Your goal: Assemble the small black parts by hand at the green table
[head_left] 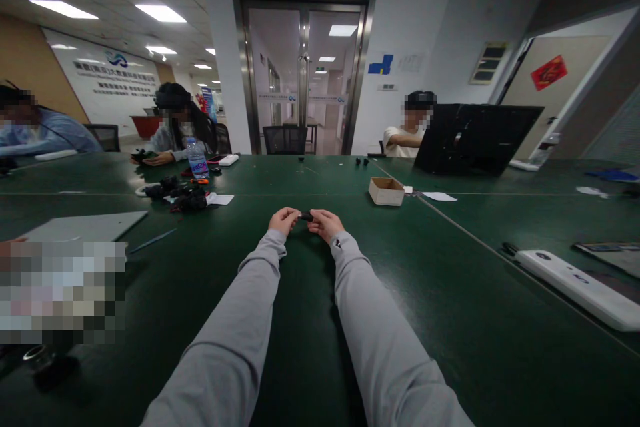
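Both my arms, in grey sleeves, reach forward over the dark green table (305, 320). Between my fingertips is a small black object (305, 216), too small to tell its kind. My left hand (284, 220) pinches its left end, and my right hand (326, 223) grips its right end. The two hands are a short way apart, just above the tabletop. Part of the object is hidden behind the fingers.
A small open cardboard box (387, 192) stands ahead to the right. A white power strip (575, 287) lies at the right. Left are black items (187, 197), a water bottle (197, 160) and a closed grey laptop (85, 225). Several people sit around the table; a black monitor (475, 139) stands far right.
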The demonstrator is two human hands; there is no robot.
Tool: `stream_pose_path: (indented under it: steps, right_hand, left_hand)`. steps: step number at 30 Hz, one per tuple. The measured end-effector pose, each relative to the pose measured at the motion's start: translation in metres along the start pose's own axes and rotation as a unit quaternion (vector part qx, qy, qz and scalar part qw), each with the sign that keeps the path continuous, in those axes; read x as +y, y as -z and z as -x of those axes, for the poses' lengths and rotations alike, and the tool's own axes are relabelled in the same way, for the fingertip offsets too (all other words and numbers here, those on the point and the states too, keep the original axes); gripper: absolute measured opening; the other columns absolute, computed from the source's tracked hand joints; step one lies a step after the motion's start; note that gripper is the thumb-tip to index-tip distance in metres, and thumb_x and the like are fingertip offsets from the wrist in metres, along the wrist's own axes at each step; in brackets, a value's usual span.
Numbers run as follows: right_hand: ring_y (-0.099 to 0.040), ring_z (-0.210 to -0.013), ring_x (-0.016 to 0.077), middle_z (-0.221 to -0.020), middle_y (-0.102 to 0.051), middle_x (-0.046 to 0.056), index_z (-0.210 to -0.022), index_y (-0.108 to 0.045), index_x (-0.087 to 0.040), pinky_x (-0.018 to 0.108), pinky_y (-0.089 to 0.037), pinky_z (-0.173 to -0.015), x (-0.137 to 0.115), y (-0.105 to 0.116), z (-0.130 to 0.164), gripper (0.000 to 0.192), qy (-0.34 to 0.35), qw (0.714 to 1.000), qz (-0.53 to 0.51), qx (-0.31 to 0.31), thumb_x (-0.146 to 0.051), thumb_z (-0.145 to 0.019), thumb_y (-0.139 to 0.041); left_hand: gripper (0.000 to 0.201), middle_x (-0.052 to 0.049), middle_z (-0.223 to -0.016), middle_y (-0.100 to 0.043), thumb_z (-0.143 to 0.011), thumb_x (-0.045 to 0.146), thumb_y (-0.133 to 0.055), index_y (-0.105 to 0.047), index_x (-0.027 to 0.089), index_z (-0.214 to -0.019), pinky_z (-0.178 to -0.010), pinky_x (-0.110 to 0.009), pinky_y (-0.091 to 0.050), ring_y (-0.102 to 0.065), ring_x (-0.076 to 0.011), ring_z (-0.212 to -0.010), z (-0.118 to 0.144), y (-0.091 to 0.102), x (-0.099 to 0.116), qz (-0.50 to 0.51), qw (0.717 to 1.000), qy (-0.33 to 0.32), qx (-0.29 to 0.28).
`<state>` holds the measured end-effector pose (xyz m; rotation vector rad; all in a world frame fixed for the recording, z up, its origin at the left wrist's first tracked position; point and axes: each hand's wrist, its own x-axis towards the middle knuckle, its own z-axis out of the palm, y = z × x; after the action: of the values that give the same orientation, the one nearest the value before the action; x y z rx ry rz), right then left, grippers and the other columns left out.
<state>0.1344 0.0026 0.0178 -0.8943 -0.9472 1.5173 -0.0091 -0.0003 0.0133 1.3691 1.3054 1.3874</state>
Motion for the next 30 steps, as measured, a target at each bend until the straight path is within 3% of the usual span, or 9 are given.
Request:
stream_pose_path:
  steps: [4, 10, 21, 30]
  right_hand:
    - [-0.055, -0.042, 0.0102, -0.047, -0.054, 0.000, -0.071, -0.056, -0.012, 0.020, -0.047, -0.042, -0.001, 0.000, 0.002, 0.015, 0.003, 1.000, 0.001, -0.001, -0.021, -0.068, -0.068]
    - [-0.056, -0.046, 0.0093, -0.054, -0.060, 0.002, -0.078, -0.058, -0.012, 0.019, -0.048, -0.046, -0.002, 0.002, 0.003, 0.013, -0.007, 1.000, 0.001, 0.000, -0.015, -0.068, -0.066]
    - [-0.059, -0.051, 0.0093, -0.061, -0.062, 0.001, -0.082, -0.060, -0.014, 0.021, -0.052, -0.054, 0.001, 0.005, 0.002, 0.020, 0.007, 1.000, 0.007, -0.018, -0.006, -0.065, -0.066]
    - [-0.062, -0.057, 0.0110, -0.069, -0.061, 0.000, -0.083, -0.060, -0.016, 0.022, -0.054, -0.056, 0.007, 0.007, -0.003, 0.026, 0.030, 0.999, 0.005, -0.035, -0.003, -0.061, -0.066]
  left_hand:
    - [0.033, -0.004, -0.063, -0.061, -0.061, 0.044, -0.062, -0.062, 0.014, -0.074, -0.045, -0.020, -0.037, -0.049, -0.0089, -0.050, 0.000, 0.000, 0.000, 0.011, 1.000, 0.011, -0.002]
    - [0.035, -0.001, -0.053, -0.055, -0.061, 0.048, -0.061, -0.056, 0.013, -0.061, -0.043, -0.020, -0.036, -0.044, -0.0075, -0.045, -0.001, -0.002, -0.001, 0.016, 1.000, 0.015, 0.016]
    - [0.042, 0.001, -0.050, -0.053, -0.066, 0.058, -0.051, -0.057, 0.016, -0.060, -0.043, -0.021, -0.038, -0.044, -0.0082, -0.041, -0.005, 0.001, -0.012, -0.072, 0.996, 0.007, 0.043]
    - [0.041, 0.000, -0.048, -0.054, -0.069, 0.054, -0.048, -0.059, 0.017, -0.057, -0.043, -0.022, -0.037, -0.044, -0.0088, -0.038, -0.007, 0.003, -0.012, -0.128, 0.990, 0.013, 0.058]
